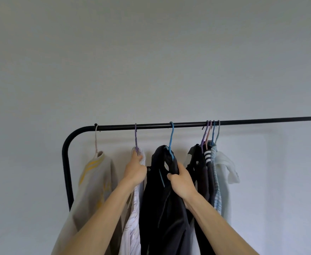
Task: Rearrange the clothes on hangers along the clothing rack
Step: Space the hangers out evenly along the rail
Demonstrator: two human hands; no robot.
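Mid-frame: black garment (162, 190) hangs on blue hanger (171, 138), centre of rail (243, 122).
Your right hand (181, 181) clenches its collar fabric. Your left hand (135, 170) grips the striped shirt (132, 227) at its purple hanger (136, 137), just left. The beige sweater (95, 181) hangs lower left, and the bunched clothes (215, 172) right of centre.

home: clothing rack (169, 124) against bare wall (151, 61)
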